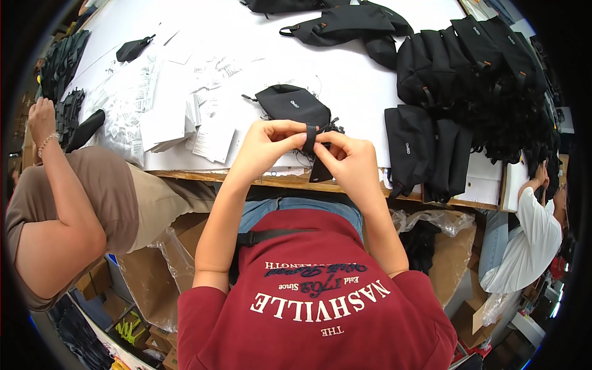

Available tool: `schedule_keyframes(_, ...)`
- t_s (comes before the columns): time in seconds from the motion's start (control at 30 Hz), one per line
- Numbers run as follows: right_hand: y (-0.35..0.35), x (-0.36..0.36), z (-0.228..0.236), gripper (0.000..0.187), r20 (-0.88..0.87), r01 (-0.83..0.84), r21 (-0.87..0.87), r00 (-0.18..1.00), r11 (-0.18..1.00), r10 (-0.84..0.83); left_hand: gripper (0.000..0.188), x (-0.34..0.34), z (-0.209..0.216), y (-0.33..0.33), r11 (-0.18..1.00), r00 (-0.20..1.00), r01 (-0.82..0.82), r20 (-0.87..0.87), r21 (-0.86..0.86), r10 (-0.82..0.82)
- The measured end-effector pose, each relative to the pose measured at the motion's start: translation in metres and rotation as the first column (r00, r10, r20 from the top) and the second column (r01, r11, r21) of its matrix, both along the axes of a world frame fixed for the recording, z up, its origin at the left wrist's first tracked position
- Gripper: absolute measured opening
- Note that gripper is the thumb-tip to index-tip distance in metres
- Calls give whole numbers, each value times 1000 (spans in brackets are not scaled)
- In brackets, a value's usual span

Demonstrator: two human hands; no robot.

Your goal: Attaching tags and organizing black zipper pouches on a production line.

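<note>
Black fabric, a narrow band (310, 138), sits right between the fingertips, above the near edge of the white table (364, 92). The left hand (262, 145) has thumb and forefinger pinched on its left side; the right hand (354, 159) pinches at its right edge, the exact grip too small for me to see. A dark flap (320, 171) hangs below. Just beyond lies a black pouch (293, 103), its near end partly hidden by the fingers, with loose cords crowding beside it. Papers (213, 143) are spread to the left; black bags (410, 145) stand to the right.
</note>
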State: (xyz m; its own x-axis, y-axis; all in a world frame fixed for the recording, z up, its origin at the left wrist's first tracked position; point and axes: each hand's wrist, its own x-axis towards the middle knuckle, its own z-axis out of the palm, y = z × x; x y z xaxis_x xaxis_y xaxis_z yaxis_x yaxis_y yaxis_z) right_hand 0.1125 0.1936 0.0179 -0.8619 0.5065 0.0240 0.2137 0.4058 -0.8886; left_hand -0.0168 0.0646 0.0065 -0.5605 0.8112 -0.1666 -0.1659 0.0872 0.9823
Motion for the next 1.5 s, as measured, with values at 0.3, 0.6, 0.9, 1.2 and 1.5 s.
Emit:
schedule_keyframes(0.3, 3, 2, 1, 14, -47, -73, -275, 997, 959, 62, 9, 17, 9, -10, 936, 882, -350, -326, 30, 340)
schedule_keyframes(0.6, 25, 25, 16, 8, -330, -273, -664, 942, 696, 55, 7, 36, 37, -15, 965, 976, -213, 69, 153, 205)
schedule_keyframes(0.9, 6, 19, 8, 15, -427, -324, -715, 904, 620, -20, 6, 48, 45, -10, 983, 986, -167, 19, 77, 166)
schedule_keyframes(1.2, 2, 19, 7, 14, -485, -368, -668, 874, 647, -4, 6, 51, 47, -12, 985, 986, -163, 29, 63, 161)
schedule_keyframes(1.5, -9, 20, 12, 14, -486, -283, -534, 874, 796, -15, 5, 54, 48, -11, 989, 990, -134, 53, 65, 130)
